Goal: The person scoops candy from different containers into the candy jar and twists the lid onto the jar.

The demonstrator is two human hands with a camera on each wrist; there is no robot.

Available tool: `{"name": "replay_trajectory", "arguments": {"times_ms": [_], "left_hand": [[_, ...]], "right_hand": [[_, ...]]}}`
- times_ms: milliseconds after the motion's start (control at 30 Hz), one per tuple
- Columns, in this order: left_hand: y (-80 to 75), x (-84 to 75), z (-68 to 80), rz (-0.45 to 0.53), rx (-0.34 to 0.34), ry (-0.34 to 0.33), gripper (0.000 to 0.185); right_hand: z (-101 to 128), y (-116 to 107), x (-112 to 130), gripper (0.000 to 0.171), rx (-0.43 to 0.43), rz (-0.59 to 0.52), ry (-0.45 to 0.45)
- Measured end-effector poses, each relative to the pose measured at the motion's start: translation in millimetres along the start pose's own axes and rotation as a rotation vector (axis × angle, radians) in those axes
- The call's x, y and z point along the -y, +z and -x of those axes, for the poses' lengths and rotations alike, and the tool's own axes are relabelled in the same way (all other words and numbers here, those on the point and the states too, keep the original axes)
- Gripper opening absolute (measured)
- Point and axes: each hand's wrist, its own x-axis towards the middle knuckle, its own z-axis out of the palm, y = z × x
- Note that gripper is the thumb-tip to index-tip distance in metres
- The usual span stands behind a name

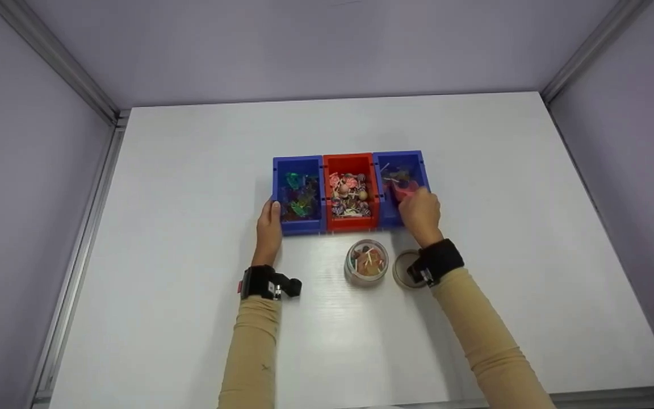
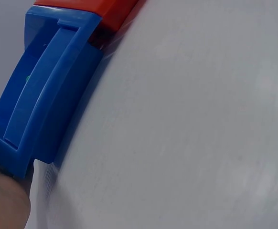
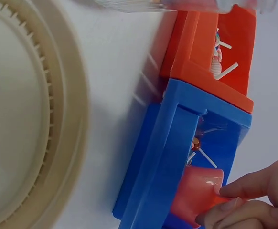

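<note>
In the right blue bin (image 1: 397, 154), my right hand (image 1: 421, 213) pinches a translucent pink plastic scoop (image 3: 196, 191) between thumb and curled fingers. Several lollipops (image 3: 203, 152) with white sticks lie beside the scoop. My left hand (image 1: 269, 233) rests against the outer side of the left blue bin (image 1: 300, 228), at its near corner; most of its fingertips are hidden. That bin contains green and darker wrapped pieces (image 1: 300, 196). Between the two blue bins, joined to them, is a red bin (image 1: 352, 225) with pink pieces and lollipops (image 1: 351, 193).
A clear jar (image 1: 365, 279) with wrapped candies stands on the white table (image 1: 315, 341) in front of the bins. Its round beige-rimmed lid (image 3: 65, 119) lies right of it, partly under my right wrist. Grey walls (image 1: 327, 51) enclose the table's back and sides.
</note>
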Motion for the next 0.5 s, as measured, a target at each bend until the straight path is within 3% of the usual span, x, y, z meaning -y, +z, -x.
{"name": "replay_trajectory", "arguments": {"times_ms": [267,500], "left_hand": [[-2.4,1.3,-0.4,0.002,-0.004,0.007,0.055],[-2.0,1.2,-0.9,-0.017,0.004,-0.006,0.056]], "right_hand": [[0,6,-8,0.025,0.008,0.055,-0.130],[-2,11,-11,0.029,0.050,-0.006,-0.070]]}}
